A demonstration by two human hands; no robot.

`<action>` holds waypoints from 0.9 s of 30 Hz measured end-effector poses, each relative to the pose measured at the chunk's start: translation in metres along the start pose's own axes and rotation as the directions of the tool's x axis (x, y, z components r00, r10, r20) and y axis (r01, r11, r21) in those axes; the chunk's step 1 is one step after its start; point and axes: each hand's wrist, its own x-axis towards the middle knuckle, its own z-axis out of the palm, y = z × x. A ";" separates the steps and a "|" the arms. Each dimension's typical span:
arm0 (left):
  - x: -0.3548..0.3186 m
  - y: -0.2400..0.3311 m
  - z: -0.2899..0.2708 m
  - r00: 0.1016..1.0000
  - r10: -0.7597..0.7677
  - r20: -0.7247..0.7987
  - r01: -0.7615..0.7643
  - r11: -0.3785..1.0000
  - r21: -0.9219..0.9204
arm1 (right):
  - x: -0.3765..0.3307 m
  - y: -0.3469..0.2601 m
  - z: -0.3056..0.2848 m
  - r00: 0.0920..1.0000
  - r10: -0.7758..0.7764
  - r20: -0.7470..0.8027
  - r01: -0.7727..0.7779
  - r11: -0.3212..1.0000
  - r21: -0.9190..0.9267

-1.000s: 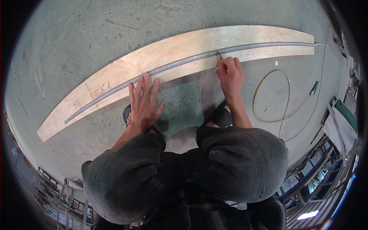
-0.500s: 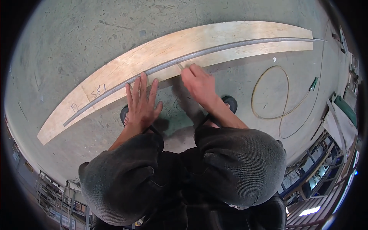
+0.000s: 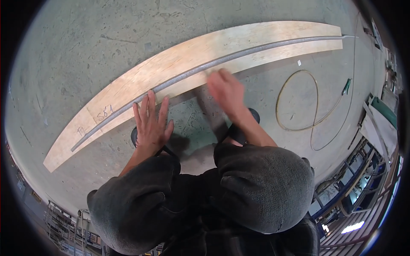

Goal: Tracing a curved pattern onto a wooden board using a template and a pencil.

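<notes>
A long, pale plywood board [image 3: 188,61] cut in a curve lies on the floor before me. Along it runs a thin grey bent rod [image 3: 222,58], following the curve. My left hand [image 3: 152,123] is open over the board's near edge, its spread fingertips touching the rod. Farther right, my right hand [image 3: 227,93] is closed above the near edge, close below the rod, and blurred by motion. A thin pale stick shows at its fingers half a second ago; now the fist and blur mostly hide it.
On the concrete floor to the right lies a looped yellowish hose [image 3: 317,85] with a green-handled end [image 3: 346,87]. A small white scrap [image 3: 299,62] is near the board. Racks with metal parts [image 3: 346,183] stand at the lower right. My knees frame the near side.
My right hand has moved rightward along the rod. The left hand stays at the same place on the rod. The whole view has turned slightly.
</notes>
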 end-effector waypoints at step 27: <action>0.000 0.011 0.013 0.998 -0.003 -0.066 0.005 1.000 0.019 | -0.003 -0.030 0.017 0.986 -0.097 0.139 0.093 0.995 0.032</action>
